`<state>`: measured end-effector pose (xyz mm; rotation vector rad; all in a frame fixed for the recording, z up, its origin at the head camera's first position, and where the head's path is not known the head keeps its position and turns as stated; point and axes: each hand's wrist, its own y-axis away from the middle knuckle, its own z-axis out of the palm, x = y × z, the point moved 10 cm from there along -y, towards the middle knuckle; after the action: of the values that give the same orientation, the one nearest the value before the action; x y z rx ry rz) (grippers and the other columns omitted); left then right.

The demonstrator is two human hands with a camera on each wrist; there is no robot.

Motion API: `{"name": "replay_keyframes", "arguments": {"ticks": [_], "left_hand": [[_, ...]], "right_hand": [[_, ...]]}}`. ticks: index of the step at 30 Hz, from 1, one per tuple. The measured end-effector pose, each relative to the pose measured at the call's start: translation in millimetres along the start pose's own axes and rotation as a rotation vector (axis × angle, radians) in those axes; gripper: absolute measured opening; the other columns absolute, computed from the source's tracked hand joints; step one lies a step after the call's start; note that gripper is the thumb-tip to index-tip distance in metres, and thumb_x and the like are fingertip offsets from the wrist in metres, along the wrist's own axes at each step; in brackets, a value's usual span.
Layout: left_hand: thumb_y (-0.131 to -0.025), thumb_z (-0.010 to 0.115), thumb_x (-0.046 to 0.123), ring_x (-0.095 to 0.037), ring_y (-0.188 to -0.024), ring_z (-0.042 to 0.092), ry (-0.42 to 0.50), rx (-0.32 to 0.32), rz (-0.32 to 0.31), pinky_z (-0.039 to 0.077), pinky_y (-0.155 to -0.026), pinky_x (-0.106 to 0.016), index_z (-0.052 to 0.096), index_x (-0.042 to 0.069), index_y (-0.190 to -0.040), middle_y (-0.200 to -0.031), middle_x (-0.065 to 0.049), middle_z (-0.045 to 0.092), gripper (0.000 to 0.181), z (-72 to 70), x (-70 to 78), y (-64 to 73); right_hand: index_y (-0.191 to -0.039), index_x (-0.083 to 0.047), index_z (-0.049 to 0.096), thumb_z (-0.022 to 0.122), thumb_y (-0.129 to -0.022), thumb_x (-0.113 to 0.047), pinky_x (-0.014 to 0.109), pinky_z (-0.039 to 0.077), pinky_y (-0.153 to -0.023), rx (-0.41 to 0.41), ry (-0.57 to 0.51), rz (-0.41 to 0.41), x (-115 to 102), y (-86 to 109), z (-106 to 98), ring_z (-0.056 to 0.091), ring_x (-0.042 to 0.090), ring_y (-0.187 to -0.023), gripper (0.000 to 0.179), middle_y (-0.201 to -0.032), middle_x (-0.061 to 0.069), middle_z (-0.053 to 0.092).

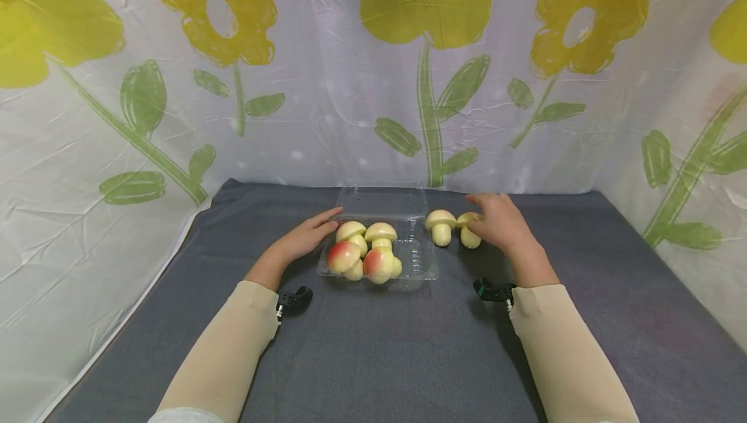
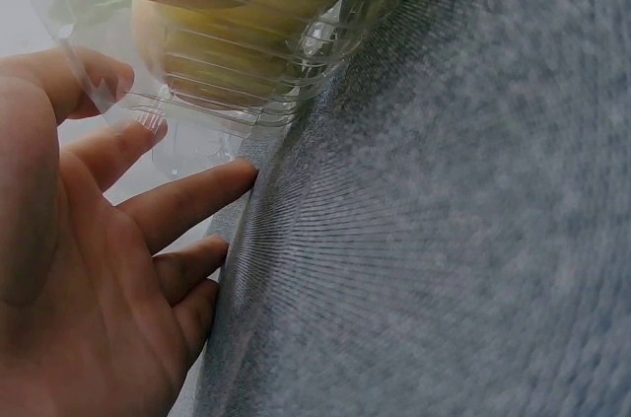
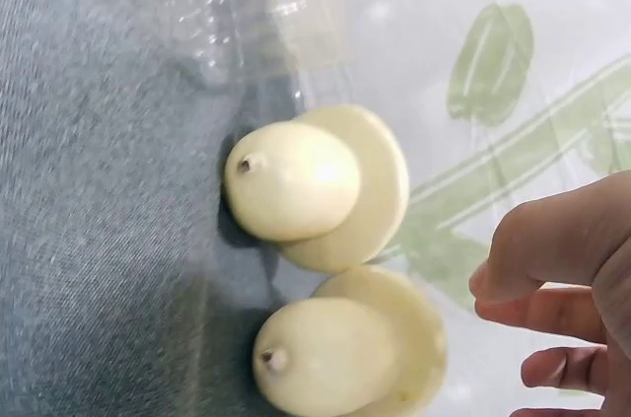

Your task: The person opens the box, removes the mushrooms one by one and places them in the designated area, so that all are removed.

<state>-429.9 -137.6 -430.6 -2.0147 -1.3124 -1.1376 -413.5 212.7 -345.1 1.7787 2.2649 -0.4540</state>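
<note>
A clear plastic clamshell box holds several pale yellow toy mushrooms, some with red-blushed caps. At its left side is my left hand, fingers extended along the wall; in the left wrist view the thumb and forefinger overlap the box's edge. Two more mushrooms lie just right of the box, side by side with stems toward me. My right hand is over the outer mushroom, partly covering its cap. In the right wrist view its loosely bent fingers hold nothing and are apart from that mushroom. The inner mushroom is untouched.
The box's transparent lid stands raised at the back. A dark grey cloth covers the table. Behind it hangs a white curtain printed with yellow flowers. Black wrist straps sit on both forearms.
</note>
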Motion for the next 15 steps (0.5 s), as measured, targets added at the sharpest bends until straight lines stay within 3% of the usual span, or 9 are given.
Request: {"name": "replay_keyframes", "arguments": {"ticks": [3,15], "left_hand": [[-0.113,0.040,0.038,-0.036,-0.154,0.017,0.002,-0.002,0.002,0.022,-0.120,-0.061,0.025,0.017,-0.165,-0.169,-0.013,0.021,0.058,0.3,0.0,0.0],[-0.113,0.039,0.039,-0.038,-0.154,0.017,0.005,-0.007,-0.001,0.022,-0.119,-0.062,0.024,0.016,-0.166,-0.169,-0.014,0.021,0.059,0.4,-1.9,-0.7]], "right_hand": [[-0.149,0.001,0.051,0.057,-0.093,-0.010,0.065,0.033,-0.109,0.010,0.009,-0.019,-7,1.6,-4,0.030,0.050,-0.143,0.057,-0.152,0.027,0.046],[-0.154,-0.005,0.047,0.065,-0.096,-0.015,0.065,0.032,-0.110,0.028,0.017,-0.052,-37,10.6,-19,0.033,0.048,-0.142,0.061,-0.154,0.024,0.043]]}}
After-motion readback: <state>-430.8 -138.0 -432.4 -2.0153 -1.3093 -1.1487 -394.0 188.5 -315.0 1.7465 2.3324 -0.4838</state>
